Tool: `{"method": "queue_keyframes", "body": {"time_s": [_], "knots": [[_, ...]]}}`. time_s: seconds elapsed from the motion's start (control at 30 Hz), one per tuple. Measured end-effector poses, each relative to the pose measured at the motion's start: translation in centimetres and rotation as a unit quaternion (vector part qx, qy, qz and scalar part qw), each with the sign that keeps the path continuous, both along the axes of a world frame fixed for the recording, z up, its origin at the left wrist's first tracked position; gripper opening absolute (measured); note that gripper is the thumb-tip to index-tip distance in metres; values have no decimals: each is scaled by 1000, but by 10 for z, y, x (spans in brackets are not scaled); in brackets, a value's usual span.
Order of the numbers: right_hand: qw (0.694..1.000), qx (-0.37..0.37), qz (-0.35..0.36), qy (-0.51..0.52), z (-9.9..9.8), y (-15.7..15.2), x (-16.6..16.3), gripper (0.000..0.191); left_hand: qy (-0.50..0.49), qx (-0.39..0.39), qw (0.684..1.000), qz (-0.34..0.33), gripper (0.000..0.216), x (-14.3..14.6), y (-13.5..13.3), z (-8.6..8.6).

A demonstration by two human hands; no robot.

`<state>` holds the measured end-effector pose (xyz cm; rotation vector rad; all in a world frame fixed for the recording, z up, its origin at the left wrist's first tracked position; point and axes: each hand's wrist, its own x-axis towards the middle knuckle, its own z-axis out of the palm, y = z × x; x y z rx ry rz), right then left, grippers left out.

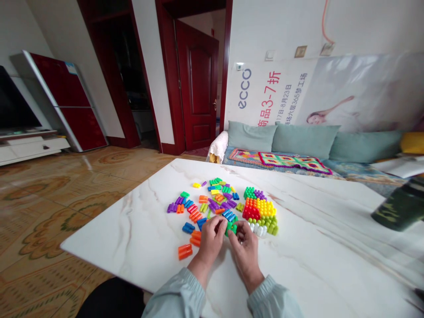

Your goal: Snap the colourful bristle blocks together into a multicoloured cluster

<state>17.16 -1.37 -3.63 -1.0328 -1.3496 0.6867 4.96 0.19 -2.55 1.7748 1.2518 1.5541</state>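
Near the middle of the table, a green plastic building block (pixel 231 228) is pinched between my two hands. My left hand (pixel 211 236) has its fingertips closed at the block's left side. From the right, my right hand (pixel 245 247) grips it with thumb and fingers, which partly cover it. Just beyond the fingers lies a blue block (pixel 229 215). To the right sits a tight group of knobbed blocks sorted by colour: red (pixel 251 209), yellow (pixel 266 206), green (pixel 249 192), purple (pixel 260 194), lime (pixel 270 225) and white (pixel 258 229).
Loose blocks in several colours, such as an orange block (pixel 185 251) and a purple block (pixel 172 207), lie scattered to the left and beyond on the white marbled table (pixel 132 229). A dark camouflage cup (pixel 399 205) stands at the right. Behind is a sofa with cushions (pixel 304 139).
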Motion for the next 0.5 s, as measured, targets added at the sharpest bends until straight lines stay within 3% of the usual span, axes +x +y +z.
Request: {"method": "queue_keyframes", "body": {"time_s": [0.17, 0.33, 0.5], "knots": [[999, -1, -16, 32, -2, 2, 1, 21, -34, 3, 998, 48, 27, -3, 1, 0], [994, -66, 19, 87, -1, 3, -4, 34, -81, -25, 991, 100, 30, -8, 0, -1], [984, -102, 29, 145, 1, 5, -5, 41, -110, -31, 988, 107, 32, -9, 1, -3]]}}
